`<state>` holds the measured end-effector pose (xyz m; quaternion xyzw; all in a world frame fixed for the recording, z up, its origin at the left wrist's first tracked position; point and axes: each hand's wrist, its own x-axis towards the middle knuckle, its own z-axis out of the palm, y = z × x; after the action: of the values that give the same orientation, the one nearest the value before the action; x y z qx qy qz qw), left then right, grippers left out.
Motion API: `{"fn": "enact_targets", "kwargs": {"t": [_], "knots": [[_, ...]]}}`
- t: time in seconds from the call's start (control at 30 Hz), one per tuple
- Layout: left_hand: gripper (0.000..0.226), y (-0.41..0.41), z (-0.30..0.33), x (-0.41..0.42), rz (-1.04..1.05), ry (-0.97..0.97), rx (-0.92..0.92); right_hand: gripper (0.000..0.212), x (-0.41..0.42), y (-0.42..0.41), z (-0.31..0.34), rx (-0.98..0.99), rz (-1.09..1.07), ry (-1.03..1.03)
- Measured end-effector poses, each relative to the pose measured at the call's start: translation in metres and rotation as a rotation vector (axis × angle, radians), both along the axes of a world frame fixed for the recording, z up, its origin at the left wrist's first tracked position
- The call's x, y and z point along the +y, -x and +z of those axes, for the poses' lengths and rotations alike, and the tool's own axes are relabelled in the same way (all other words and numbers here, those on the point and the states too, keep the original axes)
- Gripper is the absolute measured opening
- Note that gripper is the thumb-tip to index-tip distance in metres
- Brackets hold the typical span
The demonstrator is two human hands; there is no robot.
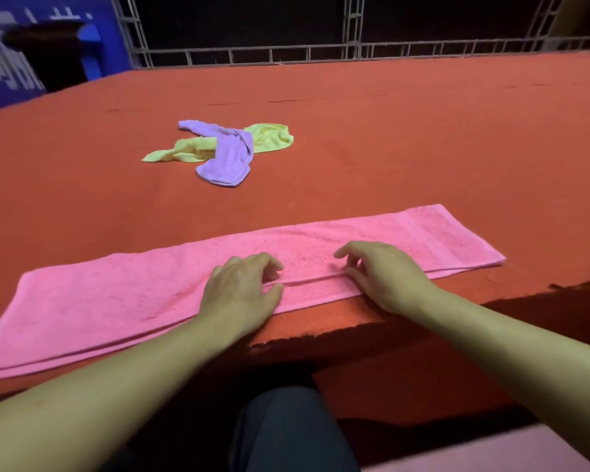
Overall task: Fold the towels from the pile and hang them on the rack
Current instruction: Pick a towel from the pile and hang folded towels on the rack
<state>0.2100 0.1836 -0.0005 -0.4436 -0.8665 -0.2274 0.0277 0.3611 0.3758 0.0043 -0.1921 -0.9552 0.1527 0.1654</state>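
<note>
A pink towel [123,294], folded lengthwise into a long strip, lies along the near edge of the red table [389,131]. My left hand [242,287] rests on the middle of the strip with its fingers curled over the folded edge. My right hand [385,274] sits just to the right, fingertips pinching the same edge. Farther back lies the pile: a purple towel [225,158] crumpled across a yellow-green towel [269,137]. Neither hand touches the pile.
A metal truss frame [355,52] runs behind the table's far edge. A blue wall and a dark object [52,52] stand at the back left. The table's front edge [355,330] is right below my wrists. My knee [286,430] shows underneath.
</note>
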Motion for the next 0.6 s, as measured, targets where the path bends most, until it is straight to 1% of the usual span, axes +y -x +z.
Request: {"fn": "enact_targets", "kwargs": {"t": [0.13, 0.23, 0.33, 0.4, 0.53, 0.6], "knots": [[0.025, 0.001, 0.004, 0.005, 0.033, -0.029, -0.019, 0.028, 0.001, 0.000, 0.007, 0.161, -0.039, 0.075], [0.024, -0.001, 0.005, 0.006, 0.023, -0.055, 0.000, 0.029, 0.001, -0.004, 0.013, 0.211, -0.001, 0.068], [0.022, -0.001, 0.006, -0.001, -0.017, -0.123, 0.031, 0.029, 0.003, -0.010, 0.010, 0.210, 0.023, 0.048], [0.023, -0.002, 0.007, -0.009, -0.077, -0.153, 0.017, 0.029, 0.003, -0.018, 0.005, 0.211, 0.048, 0.053], [0.022, -0.010, -0.001, -0.030, -0.187, -0.086, 0.021, 0.030, 0.001, -0.036, -0.009, 0.144, 0.139, 0.019], [0.020, -0.012, -0.006, -0.036, -0.225, -0.094, 0.014, 0.029, 0.000, -0.039, -0.014, 0.079, 0.180, -0.040]]}}
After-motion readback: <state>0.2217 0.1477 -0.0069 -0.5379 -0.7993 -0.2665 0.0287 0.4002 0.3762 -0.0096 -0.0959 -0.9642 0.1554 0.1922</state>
